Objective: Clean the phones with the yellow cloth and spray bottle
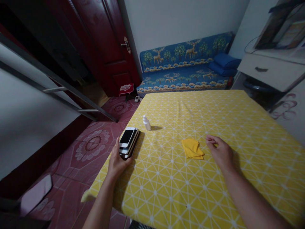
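Note:
Near the left edge of the table lies a stack of smartphones (127,137), with a white phone showing a dark screen on top. My left hand (117,161) is around the stack's near left corner, fingers along its left side and thumb at the near end. A folded yellow cloth (192,149) lies on the tabletop between my hands. Just right of the cloth rests my right hand (220,152), fingers curled in, with nothing visible in it. Beyond the phones stands a small white bottle (147,124), upright.
A yellow patterned tablecloth (171,187) covers the table. Behind it is a blue sofa (181,74) with deer prints. At the back left are a dark red door (102,41) and a small red stool (126,89). A white drawer cabinet (274,73) stands at right.

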Available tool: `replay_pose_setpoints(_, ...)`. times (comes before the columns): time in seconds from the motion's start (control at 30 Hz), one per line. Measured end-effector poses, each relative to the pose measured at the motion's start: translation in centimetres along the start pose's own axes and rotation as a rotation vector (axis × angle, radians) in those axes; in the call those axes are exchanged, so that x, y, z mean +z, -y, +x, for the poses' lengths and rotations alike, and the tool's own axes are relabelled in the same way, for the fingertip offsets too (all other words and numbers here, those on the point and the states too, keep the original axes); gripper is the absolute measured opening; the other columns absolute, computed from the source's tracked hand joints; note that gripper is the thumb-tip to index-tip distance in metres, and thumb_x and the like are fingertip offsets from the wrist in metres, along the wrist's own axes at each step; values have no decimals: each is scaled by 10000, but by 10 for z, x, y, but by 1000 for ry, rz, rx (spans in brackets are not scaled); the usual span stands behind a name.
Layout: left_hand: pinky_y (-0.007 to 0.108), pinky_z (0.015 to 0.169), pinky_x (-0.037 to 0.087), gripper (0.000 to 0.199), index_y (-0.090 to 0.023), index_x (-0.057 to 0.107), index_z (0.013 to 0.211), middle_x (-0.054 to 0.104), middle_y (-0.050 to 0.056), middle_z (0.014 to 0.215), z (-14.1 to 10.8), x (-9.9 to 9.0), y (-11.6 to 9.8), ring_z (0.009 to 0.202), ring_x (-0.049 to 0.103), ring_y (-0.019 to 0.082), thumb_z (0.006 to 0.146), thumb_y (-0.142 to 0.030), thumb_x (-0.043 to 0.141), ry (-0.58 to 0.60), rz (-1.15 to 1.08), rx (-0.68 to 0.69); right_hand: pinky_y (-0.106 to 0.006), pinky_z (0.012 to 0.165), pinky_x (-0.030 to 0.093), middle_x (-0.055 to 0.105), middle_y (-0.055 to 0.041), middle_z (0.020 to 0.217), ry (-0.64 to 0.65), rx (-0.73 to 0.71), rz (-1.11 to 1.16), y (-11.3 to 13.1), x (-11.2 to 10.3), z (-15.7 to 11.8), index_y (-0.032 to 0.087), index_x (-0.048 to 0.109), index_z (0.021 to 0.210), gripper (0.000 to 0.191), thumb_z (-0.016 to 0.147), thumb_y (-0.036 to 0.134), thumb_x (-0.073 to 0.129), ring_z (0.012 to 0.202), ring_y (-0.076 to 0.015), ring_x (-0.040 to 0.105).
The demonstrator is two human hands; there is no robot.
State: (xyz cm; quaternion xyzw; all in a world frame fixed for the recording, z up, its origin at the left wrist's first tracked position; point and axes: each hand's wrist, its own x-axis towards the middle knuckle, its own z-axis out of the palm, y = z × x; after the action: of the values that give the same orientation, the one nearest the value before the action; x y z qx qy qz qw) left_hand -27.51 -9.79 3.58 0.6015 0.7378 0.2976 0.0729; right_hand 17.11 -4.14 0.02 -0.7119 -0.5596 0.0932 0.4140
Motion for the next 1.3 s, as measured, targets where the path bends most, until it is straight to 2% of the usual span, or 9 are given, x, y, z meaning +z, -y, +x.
replay_pose_setpoints(0.37, 435, 946, 513, 1120, -227, 138, 1578, 565, 119, 1295, -3, 5, -9, 1173, 584, 323, 628, -298, 728, -24, 42, -39, -330, 715, 549, 762, -85, 943, 59, 5, 64, 10, -3, 2, 235, 729, 979, 260, 816, 394, 606, 824, -238, 710)
replay_pose_setpoints(0.53, 470, 1003, 478, 1112, -246, 124, 1577, 512, 126, 1349, -3, 11, 0, 1240, 536, 325, 654, -312, 740, -53, -34, 5, -361, 752, 562, 717, -93, 1043, 56, -188, 160, 11, 3, -5, 227, 699, 1046, 302, 867, 435, 572, 860, -226, 686)
replay_pose_setpoints(0.7, 659, 1131, 244, 1031, -247, 266, 1535, 129, 178, 1614, -22, 7, -23, 1475, 128, 460, 659, -375, 794, -256, 66, 114, -444, 952, 518, 629, -67, 1253, 334, -483, -14, 20, -5, -15, 297, 704, 1110, 399, 745, 457, 736, 1139, -285, 608)
replay_pose_setpoints(0.77, 615, 1163, 234, 853, -274, 333, 1505, 165, 149, 1621, -37, 7, -44, 1483, 178, 402, 759, -336, 741, -351, -9, 233, -481, 973, 503, 598, -68, 1310, 446, -542, -98, 21, -7, -17, 305, 698, 1152, 510, 678, 464, 793, 1184, -313, 574)
replay_pose_setpoints(0.8, 572, 1171, 266, 751, -290, 371, 1485, 239, 132, 1602, -44, 9, -55, 1471, 246, 361, 809, -291, 699, -342, -79, 290, -493, 980, 496, 593, -70, 1320, 473, -553, -126, 20, -7, -17, 305, 694, 1170, 529, 675, 460, 797, 1192, -318, 564)
replay_pose_setpoints(0.9, 456, 1113, 417, 489, -321, 523, 1377, 465, 87, 1489, -55, 24, -82, 1386, 440, 279, 900, -238, 591, -5, -281, 485, -489, 991, 484, 598, -76, 1305, 487, -559, -135, 18, -3, -14, 295, 686, 1198, 436, 781, 418, 722, 1183, -299, 562)
replay_pose_setpoints(1.03, 447, 1146, 395, 545, -215, 412, 1487, 465, 143, 1508, -29, 55, -89, 1395, 444, 274, 950, -259, 493, 355, -320, 471, -432, 924, 508, 628, -73, 1176, 435, -579, -90, 21, 1, -11, 292, 703, 1149, 286, 900, 307, 563, 1090, -259, 591)
replay_pose_setpoints(1.17, 520, 1188, 311, 508, -134, 466, 1449, 454, 164, 1516, 9, 77, -73, 1436, 381, 297, 947, -171, 396, 348, -199, 448, -340, 761, 517, 626, -48, 1028, 401, -523, -51, 25, 1, -20, 282, 695, 1103, 269, 937, 270, 483, 907, -203, 624)
replay_pose_setpoints(1.3, 560, 1205, 252, 509, -155, 492, 1432, 433, 124, 1538, 23, 84, -60, 1473, 308, 298, 935, -141, 387, 312, -98, 477, -285, 634, 472, 615, -29, 935, 392, -413, 4, 35, 7, -19, 260, 688, 1070, 260, 957, 313, 460, 740, -161, 610)
